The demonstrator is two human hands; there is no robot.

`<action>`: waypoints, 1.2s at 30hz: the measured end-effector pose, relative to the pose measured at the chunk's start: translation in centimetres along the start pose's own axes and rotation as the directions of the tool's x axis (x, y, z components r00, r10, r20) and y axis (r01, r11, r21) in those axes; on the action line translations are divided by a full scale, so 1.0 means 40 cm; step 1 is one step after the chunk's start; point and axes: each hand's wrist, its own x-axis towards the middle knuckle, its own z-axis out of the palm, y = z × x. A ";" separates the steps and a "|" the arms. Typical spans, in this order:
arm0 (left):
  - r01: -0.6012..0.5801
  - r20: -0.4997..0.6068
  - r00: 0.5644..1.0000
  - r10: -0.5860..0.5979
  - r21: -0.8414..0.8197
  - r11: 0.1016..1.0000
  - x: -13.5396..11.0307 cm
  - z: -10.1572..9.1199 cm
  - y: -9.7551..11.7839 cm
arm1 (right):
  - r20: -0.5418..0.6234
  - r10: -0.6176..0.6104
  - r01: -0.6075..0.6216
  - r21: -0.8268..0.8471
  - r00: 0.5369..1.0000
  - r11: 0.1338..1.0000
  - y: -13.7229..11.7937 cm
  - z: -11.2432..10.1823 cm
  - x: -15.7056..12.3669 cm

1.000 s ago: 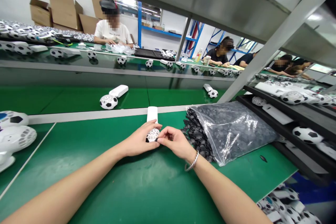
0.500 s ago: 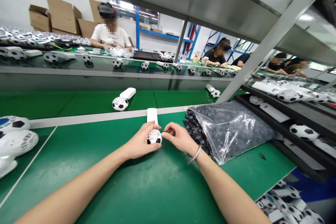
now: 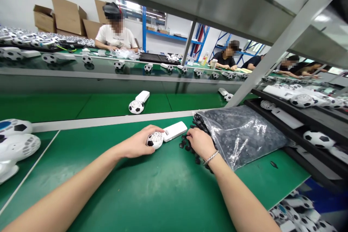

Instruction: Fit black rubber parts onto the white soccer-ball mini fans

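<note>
My left hand (image 3: 140, 142) is closed around the round soccer-ball head of a white handheld fan (image 3: 155, 140), its thumb on the near side. The fan lies on the green table, and its white handle (image 3: 175, 131) points right and slightly away from me. My right hand (image 3: 200, 142) is at the mouth of a clear plastic bag (image 3: 244, 134) full of small black pieces. Its fingers are bent and pressed together among loose black pieces (image 3: 186, 144) spilled on the table. Whatever is between those fingertips is hidden.
Another soccer-ball fan (image 3: 136, 107) lies on the green belt (image 3: 108, 105) beyond the table edge. White fan parts (image 3: 20, 145) stand at the left. Black trays (image 3: 293, 116) with fans are at the right, beside a slanted metal post (image 3: 274, 50). Several people work opposite.
My right hand has moved from beside the fan head to the black pieces at the bag's mouth. The fan's handle has swung from pointing away to pointing right. The belt fan has shifted right.
</note>
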 end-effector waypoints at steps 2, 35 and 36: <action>0.030 -0.069 0.997 -0.030 0.007 1.000 0.002 0.010 0.001 | -0.008 -0.004 0.004 0.013 1.000 1.000 0.003 0.000 0.000; -0.072 -0.151 0.986 0.075 0.022 0.997 0.016 0.029 -0.015 | -0.358 -0.411 0.545 0.577 0.838 0.608 -0.136 0.040 -0.019; -0.078 -0.153 0.985 0.080 0.023 0.997 0.016 0.030 -0.016 | -0.367 -0.404 0.546 0.583 0.838 0.602 -0.139 0.041 -0.018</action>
